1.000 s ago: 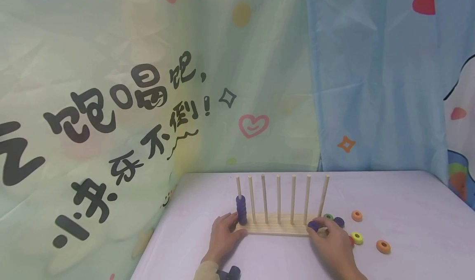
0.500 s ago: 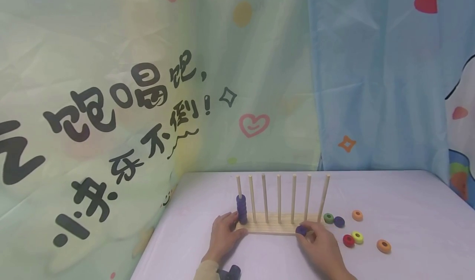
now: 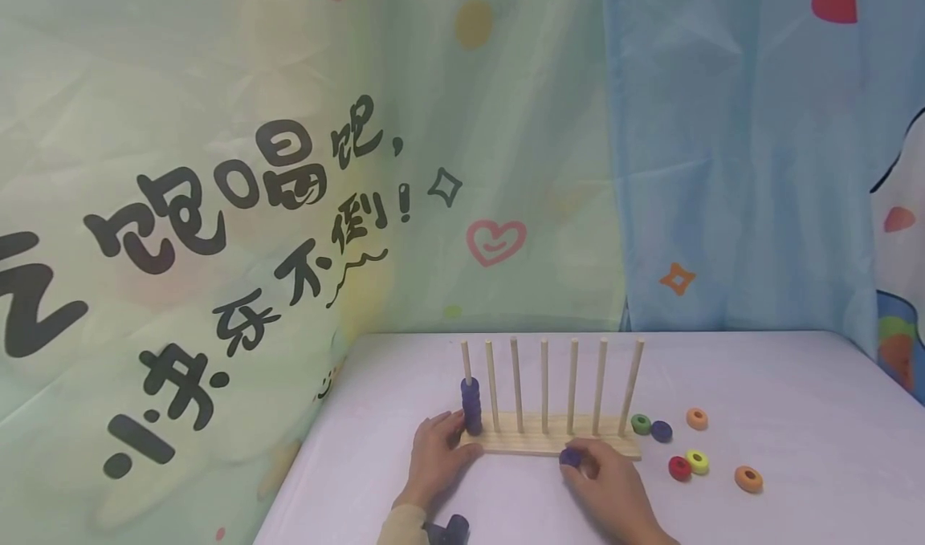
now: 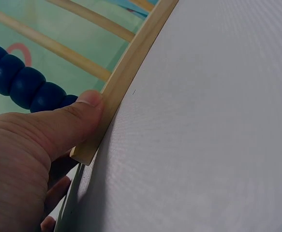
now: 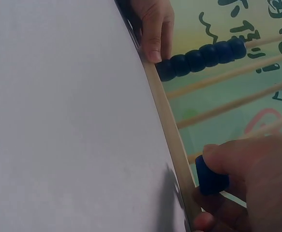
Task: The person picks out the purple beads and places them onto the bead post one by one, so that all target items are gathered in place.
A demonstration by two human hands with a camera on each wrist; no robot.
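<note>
A wooden peg rack (image 3: 535, 442) stands on the table, its several upright pegs in a row. Dark blue beads (image 3: 471, 407) are stacked on the leftmost peg; the other pegs are bare. My left hand (image 3: 435, 463) grips the left end of the rack's base. Its thumb (image 4: 85, 108) lies over the base by the lowest bead, and the other fingers are partly hidden behind. My right hand (image 3: 610, 485) pinches one loose dark blue bead (image 5: 211, 176) between thumb and fingers, close over the base's front edge, right of the middle.
To the right of the rack lie loose beads: green (image 3: 641, 425), dark blue (image 3: 661, 431), red (image 3: 679, 469), yellow (image 3: 697, 461) and two orange, one far (image 3: 697, 418) and one near (image 3: 748, 479). A dark object (image 3: 450, 530) shows beside the left wrist. Printed curtains (image 3: 491, 168) hang behind the table.
My right hand has moved left along the rack's front with the blue bead, uncovering the red bead and the rack's right end. The left hand keeps its place.
</note>
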